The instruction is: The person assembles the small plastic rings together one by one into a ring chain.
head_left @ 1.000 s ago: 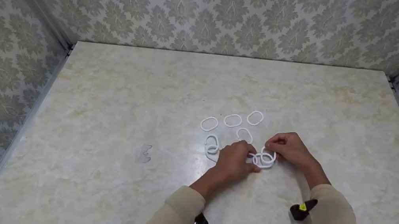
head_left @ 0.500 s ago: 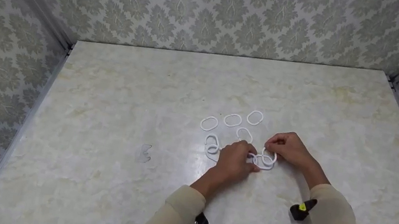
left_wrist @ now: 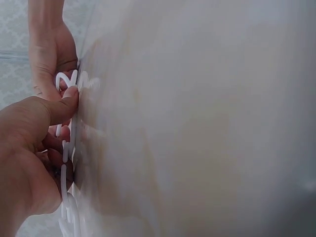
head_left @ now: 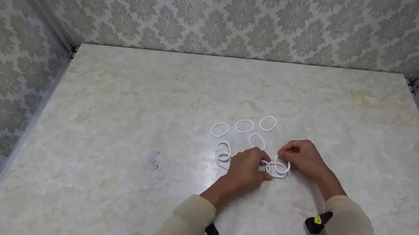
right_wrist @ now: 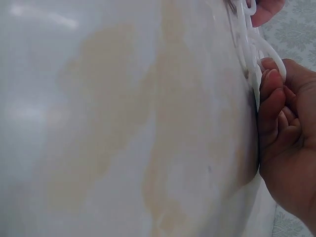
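End link (head_left: pixel 289 168) shifts slightly, pinched by right hand (head_left: pixel 304 158); left hand (head_left: pixel 245 167) grips part-joined chain (head_left: pixel 278 176); three links (head_left: pixel 236 125) unjoined (fourth unclear).

Left hand (head_left: pixel 245 167), right hand (head_left: pixel 306 158) (fingers (right_wrist: pixel 271 109) bent)

white links (head_left: pixel 278 176) partly hidden by left hand (head_left: pixel 246 169), sleeves (head_left: pixel 188 224) cut off at head view's bottom edge

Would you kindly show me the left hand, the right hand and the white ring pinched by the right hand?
Left hand (head_left: pixel 245 167): head view, back of the hand.
Right hand (head_left: pixel 305 158): head view, back of the hand.
White ring (right_wrist: pixel 275 54): right wrist view, exposed curved side.
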Demonstrator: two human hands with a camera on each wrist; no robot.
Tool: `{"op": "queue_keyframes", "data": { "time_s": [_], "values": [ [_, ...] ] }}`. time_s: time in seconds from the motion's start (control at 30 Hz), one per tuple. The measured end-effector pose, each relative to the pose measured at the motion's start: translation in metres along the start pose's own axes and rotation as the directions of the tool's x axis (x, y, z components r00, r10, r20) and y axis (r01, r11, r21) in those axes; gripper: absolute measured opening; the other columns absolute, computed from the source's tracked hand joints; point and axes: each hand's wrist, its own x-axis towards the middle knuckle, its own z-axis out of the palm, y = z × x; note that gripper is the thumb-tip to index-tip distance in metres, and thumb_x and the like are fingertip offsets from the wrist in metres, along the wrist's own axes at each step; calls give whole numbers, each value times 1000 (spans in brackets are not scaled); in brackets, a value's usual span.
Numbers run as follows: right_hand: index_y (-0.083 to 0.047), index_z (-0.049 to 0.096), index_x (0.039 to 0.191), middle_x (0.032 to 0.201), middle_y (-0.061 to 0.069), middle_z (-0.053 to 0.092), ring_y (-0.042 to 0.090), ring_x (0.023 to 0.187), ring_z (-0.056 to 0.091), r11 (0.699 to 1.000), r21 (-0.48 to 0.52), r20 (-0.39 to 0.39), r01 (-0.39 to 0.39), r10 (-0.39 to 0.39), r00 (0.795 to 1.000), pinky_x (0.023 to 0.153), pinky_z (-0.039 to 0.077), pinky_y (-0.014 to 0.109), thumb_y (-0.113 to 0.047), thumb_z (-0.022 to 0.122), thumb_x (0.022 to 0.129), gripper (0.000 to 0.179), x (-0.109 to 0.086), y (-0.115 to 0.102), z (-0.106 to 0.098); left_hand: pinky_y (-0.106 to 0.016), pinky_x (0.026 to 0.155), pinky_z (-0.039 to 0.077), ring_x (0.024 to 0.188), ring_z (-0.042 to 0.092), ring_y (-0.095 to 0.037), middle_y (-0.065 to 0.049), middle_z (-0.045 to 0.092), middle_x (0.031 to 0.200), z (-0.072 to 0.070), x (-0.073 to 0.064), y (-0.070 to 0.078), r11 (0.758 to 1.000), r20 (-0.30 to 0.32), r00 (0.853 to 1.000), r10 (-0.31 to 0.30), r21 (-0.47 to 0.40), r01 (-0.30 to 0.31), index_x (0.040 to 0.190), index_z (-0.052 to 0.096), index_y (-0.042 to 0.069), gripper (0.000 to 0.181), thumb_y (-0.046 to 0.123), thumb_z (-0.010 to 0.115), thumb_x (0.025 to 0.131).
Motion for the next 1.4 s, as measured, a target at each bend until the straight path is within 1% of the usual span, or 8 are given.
{"op": "queue_keyframes", "data": {
  "time_s": [0.13,0.33,0.47,0.67,0.83,1.0,1.23,1.4],
  "values": [
    [5,74,99,76,-12,68,0,69,58,1000,3,-39,28,-28,999,65,47,17,-12,71,92,18,2,8,3,-31,83,50,93,64,-14,4,71,104,-1,0,0,1000,1,1000,-10,-5,10,115,73,18,39,33,86,82],
    [8,71,99,74,-15,66,1,63,52,994,97,-109,52,-41,993,58,44,18,-12,71,94,21,0,13,2,-29,84,50,94,64,-13,4,70,104,-2,0,2,1000,5,1000,-23,6,23,116,73,18,40,34,86,82],
    [6,69,99,71,-14,66,1,58,53,985,175,-118,14,7,993,54,46,19,-13,70,95,19,-5,14,-3,-28,84,50,93,64,-12,5,70,103,-2,-1,3,999,9,999,-39,-13,39,116,73,18,39,35,85,82],
    [9,66,107,74,-13,71,1,61,61,961,268,-73,-67,89,993,58,53,18,-9,67,96,22,-15,16,-11,-28,83,51,93,65,-11,5,71,102,-1,-1,1,1000,-15,1000,-6,6,6,114,74,19,38,35,86,81],
    [11,61,121,78,-14,70,-1,65,64,948,278,-53,-154,176,983,64,56,17,-10,65,96,33,-21,19,-14,-27,79,50,91,65,-12,5,71,99,-1,0,-3,1000,-38,999,8,-5,-8,111,75,19,35,34,86,81],
    [10,62,122,79,-13,69,-2,66,66,925,305,-35,-227,249,968,66,56,16,-10,63,97,32,-25,21,-15,-28,79,49,92,65,-12,5,71,99,0,-1,-5,1000,-42,999,-1,-22,1,110,76,19,35,34,86,80],
    [9,62,122,80,-12,70,-2,66,66,903,348,-47,-252,285,957,66,56,16,-11,64,97,32,-28,18,-15,-27,82,50,95,65,-14,2,70,104,-1,0,-3,999,-49,999,15,-42,-17,115,76,17,40,31,86,79],
    [7,62,122,80,-13,70,-2,66,65,905,337,-72,-260,300,951,67,57,16,-14,66,97,32,-28,15,-14,-28,81,52,93,66,-15,1,68,108,-5,2,5,1000,-52,998,23,-18,-24,118,75,16,43,35,85,80]
  ]
}}
